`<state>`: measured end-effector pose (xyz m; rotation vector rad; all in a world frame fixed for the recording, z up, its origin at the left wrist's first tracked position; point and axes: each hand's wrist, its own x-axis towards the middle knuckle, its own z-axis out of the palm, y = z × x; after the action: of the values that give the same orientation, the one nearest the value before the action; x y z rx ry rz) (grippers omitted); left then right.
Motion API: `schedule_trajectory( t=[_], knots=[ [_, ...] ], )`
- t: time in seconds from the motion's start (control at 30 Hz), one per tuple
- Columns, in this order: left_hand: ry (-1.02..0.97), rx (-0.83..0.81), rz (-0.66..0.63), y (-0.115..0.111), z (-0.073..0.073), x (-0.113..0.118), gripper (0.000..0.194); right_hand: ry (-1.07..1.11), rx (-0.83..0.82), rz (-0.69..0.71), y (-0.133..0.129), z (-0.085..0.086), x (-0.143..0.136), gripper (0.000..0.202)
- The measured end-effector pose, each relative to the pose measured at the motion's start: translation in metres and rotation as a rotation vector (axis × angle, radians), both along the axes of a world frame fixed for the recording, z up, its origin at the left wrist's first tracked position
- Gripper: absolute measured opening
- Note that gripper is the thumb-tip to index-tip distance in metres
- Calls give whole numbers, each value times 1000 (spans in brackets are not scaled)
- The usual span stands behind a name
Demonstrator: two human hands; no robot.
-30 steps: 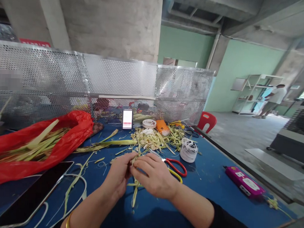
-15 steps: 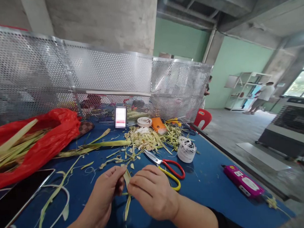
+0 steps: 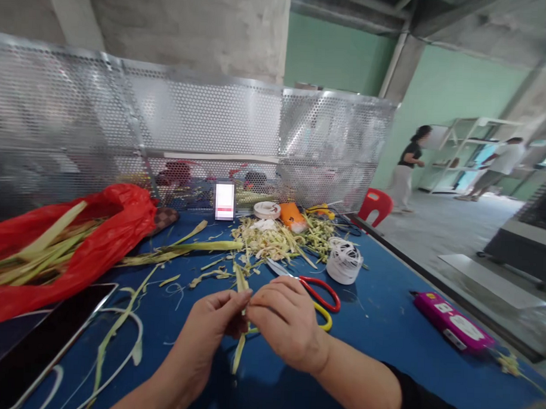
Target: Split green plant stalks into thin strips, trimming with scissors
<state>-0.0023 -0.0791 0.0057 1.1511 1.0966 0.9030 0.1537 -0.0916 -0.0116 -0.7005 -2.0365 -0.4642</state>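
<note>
Between my two hands is a pale green-yellow strip of dried leaf point(image 3: 238, 353), its lower end hanging down and another end sticking up above my fingers. My left hand point(image 3: 219, 322) is closed, thumb and fingertips pinching the strip. Close against it, my right hand point(image 3: 284, 321) has its fingers bent together over the same strip; its fingertips are partly hidden. Scissors with one red and one yellow handle point(image 3: 321, 294) lie just beyond my right hand. Past the hands is a pile of cut leaf scraps point(image 3: 271, 246).
At left, a red plastic bag point(image 3: 129, 214) holds long leaves beside a dark tablet point(image 3: 48, 340) and white cable. A white ribbon roll point(image 3: 344, 263) and a purple box-shaped device point(image 3: 452, 323) are at right. Perforated metal panels point(image 3: 213, 113) stand behind. Two people are in the background.
My hands have drawn closer together, the fingertips now meeting at the strip. The view has turned a little right, and a person in the background shows more fully.
</note>
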Motion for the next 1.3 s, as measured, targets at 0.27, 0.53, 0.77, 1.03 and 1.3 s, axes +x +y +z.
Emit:
schedule_trajectory(
  t=[0.27, 0.53, 0.77, 1.03, 1.3],
  knots=[
    [-86, -15, 11, 0, -3, -1, 30, 35, -96, 30, 2, -1, 4, 12],
    [-14, 71, 43, -3, 2, 0, 25, 199, -270, 18, 3, 6, 1, 12],
    [55, 143, 55, -4, 3, 2, 27, 310, -493, -29, 4, 0, 2, 11],
    [-15, 143, 2, -5, 2, 1, 25, 323, -567, -30, 1, 6, 2, 13],
    [-40, 141, -13, -3, -3, 0, 23, 528, -791, -47, 2, 4, 0, 10]
  ],
)
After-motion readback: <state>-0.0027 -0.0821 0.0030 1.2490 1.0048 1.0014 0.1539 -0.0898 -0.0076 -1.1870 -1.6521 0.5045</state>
